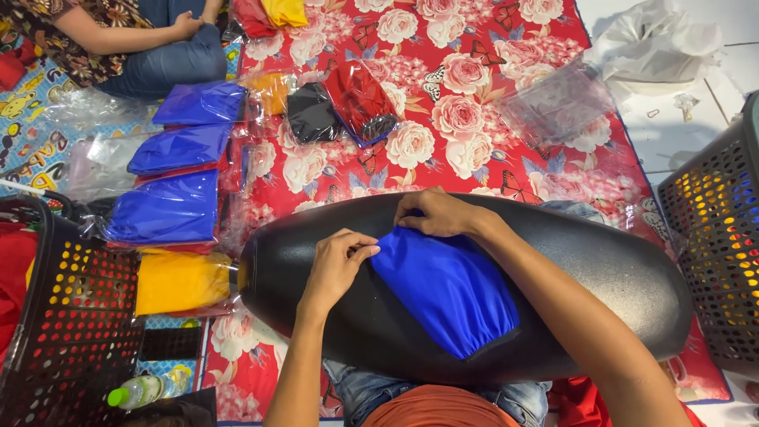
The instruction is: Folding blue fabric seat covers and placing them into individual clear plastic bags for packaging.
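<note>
Left hand: we pinch the blue cloth edge.
Right hand: we grip its top (on black seat).

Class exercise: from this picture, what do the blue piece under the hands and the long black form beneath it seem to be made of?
Blue piece: probably thin stretchy cloth with a slight sheen; it wrinkles and gathers at its edge. Black form: likely vinyl or leatherette with a matte, fine-grained surface and soft highlights. Left hand and right hand pinch the cloth's top edge.
</note>
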